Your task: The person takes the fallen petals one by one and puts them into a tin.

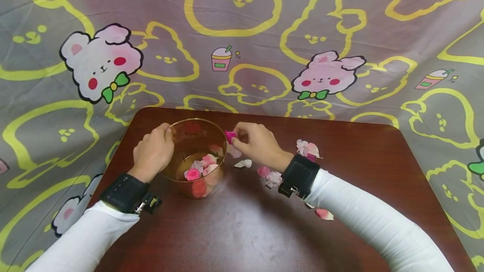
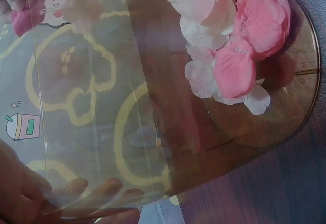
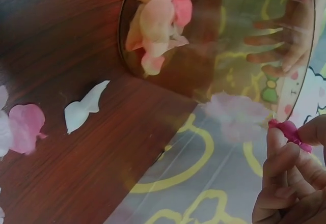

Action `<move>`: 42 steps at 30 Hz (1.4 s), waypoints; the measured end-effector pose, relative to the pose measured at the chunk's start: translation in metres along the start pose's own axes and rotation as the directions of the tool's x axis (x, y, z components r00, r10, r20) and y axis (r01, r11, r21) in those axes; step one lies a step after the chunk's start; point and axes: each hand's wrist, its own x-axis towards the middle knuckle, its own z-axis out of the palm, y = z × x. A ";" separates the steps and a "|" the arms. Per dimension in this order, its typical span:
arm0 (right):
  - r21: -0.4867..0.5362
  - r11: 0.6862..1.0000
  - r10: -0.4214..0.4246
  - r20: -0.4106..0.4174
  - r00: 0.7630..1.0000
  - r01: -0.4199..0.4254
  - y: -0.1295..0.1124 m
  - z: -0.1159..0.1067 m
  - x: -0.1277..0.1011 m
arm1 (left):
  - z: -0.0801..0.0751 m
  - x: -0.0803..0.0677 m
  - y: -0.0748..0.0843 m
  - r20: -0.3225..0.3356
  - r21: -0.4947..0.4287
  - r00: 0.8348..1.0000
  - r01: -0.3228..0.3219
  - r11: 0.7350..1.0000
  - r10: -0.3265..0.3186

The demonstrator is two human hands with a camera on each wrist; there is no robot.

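A clear amber bowl [image 1: 196,179] stands on the table, tipped slightly in the head view, with pink and white flower petals [image 1: 200,173] at its bottom. My left hand [image 1: 153,148] grips its left rim, thumb over the edge; its fingers show through the wall in both wrist views. Beside the right rim, my right hand [image 1: 257,139] pinches a magenta petal [image 3: 291,132] between thumb and fingertips. Just below those fingertips a blurred pale pink petal cluster [image 3: 237,117] appears off the tabletop, close to the bowl's wall; I cannot tell whether it hangs from the held petal.
On the brown table [image 1: 359,179] a white petal [image 1: 243,163] lies right of the bowl. Pink and white petals [image 1: 273,179] lie under my right wrist, with another small heap [image 1: 308,148] farther right and a pink-white petal [image 1: 324,214] nearer. A patterned curtain [image 1: 257,45] surrounds the table's far edge and sides.
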 end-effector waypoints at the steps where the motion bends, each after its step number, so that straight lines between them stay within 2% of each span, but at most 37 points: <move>1: 0.001 1.000 -0.005 -0.004 1.000 0.005 -0.001 0.000 0.000 | 0.000 0.000 0.000 0.000 0.000 1.000 0.000 1.000 0.000; 11: 0.005 0.999 -0.032 -0.032 0.999 0.032 -0.013 -0.001 0.003 | 0.000 0.000 0.000 0.001 0.000 1.000 -0.002 1.000 0.002; 16: 0.016 0.999 -0.029 -0.014 0.999 0.029 -0.017 -0.001 0.004 | 0.000 0.000 0.000 0.005 -0.002 1.000 -0.002 1.000 0.002; 26: 0.021 0.997 -0.074 0.010 0.997 0.073 -0.026 0.001 0.008 | 0.001 0.001 -0.001 -0.003 -0.003 1.000 -0.005 1.000 0.005; 32: -0.008 0.997 -0.081 0.017 0.997 0.081 -0.032 0.001 0.010 | 0.000 0.001 -0.001 -0.005 -0.003 1.000 0.002 1.000 -0.002; 42: -0.019 0.995 -0.101 0.085 0.991 0.103 -0.037 0.009 0.012 | 0.000 0.000 0.000 -0.002 -0.004 1.000 0.008 1.000 -0.008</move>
